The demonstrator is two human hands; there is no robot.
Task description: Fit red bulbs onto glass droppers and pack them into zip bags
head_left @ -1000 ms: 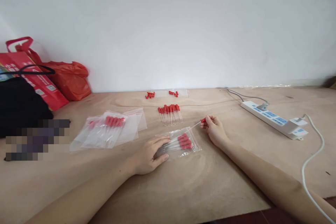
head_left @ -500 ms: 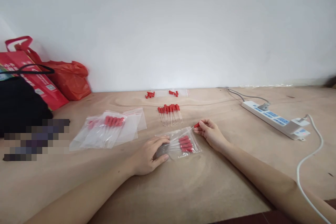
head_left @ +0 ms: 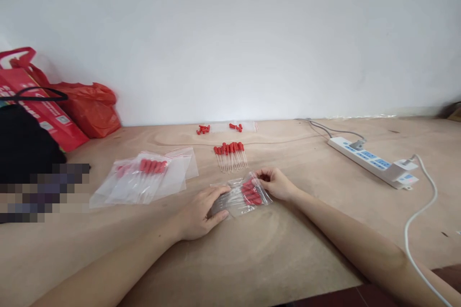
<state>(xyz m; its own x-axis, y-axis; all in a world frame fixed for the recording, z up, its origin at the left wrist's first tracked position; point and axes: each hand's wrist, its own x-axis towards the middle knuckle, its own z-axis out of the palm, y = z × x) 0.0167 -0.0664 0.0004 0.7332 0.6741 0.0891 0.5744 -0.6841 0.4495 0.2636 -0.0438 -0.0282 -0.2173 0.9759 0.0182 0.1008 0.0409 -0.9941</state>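
Observation:
A clear plastic bag (head_left: 236,206) lies on the table with several red-capped droppers (head_left: 252,194) inside, their caps toward the right. My left hand (head_left: 207,208) rests on the bag's left end, thumb and fingers apart. At the bag's right opening is my right hand (head_left: 275,183), fingers closed at the upper corner; the plastic and a red cap partly hide what its fingertips pinch. Behind the hands, a fanned row of red-capped droppers (head_left: 230,153) lies on the wood.
Overlapping clear bags (head_left: 169,172), one holding droppers, lie left. Loose red caps (head_left: 203,129) and a flat bag (head_left: 219,127) are near the wall. A power strip (head_left: 367,159) with a white cable (head_left: 419,201) is right; red bags (head_left: 95,110) and a black item (head_left: 29,144) are far left.
My right hand has moved left to the bag's opening, bringing the red-capped dropper in over the others. The left hand stays on the bag. The view has shifted slightly.

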